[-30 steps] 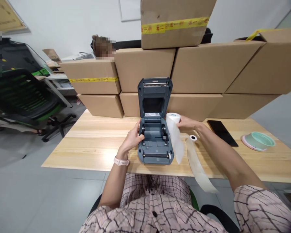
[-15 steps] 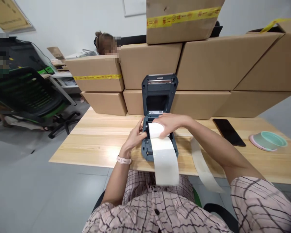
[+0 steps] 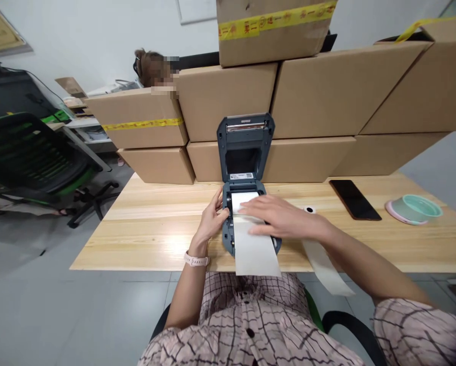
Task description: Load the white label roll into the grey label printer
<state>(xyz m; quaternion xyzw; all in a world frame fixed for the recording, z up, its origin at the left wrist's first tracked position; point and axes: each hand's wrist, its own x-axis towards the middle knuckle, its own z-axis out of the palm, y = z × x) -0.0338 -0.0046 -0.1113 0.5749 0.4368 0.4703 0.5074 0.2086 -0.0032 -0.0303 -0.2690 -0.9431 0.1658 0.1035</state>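
Observation:
A dark grey label printer (image 3: 245, 173) stands on the wooden table with its lid raised. Inside it lies a white paper roll (image 3: 243, 201), and a wide strip of paper (image 3: 253, 249) runs from it over the printer's front towards my lap. My left hand (image 3: 214, 219) grips the printer's left side, thumb on the inner edge and fingers along the outside. Over the roll and the start of the strip, my right hand (image 3: 275, 217) is spread flat, slightly blurred. A second roll (image 3: 310, 209) with a loose strip lies behind my right wrist.
Stacked cardboard boxes (image 3: 228, 101) line the table's back edge. A black phone (image 3: 355, 200) and a green bowl (image 3: 418, 208) on a pink base are at the right. Behind the boxes a person's head shows. An office chair (image 3: 33, 157) stands at the left.
My right hand has moved off the roll towards me and to the right, its fingers straighter. The strip's end hangs less low. The second roll has come into view. My left hand keeps its place.

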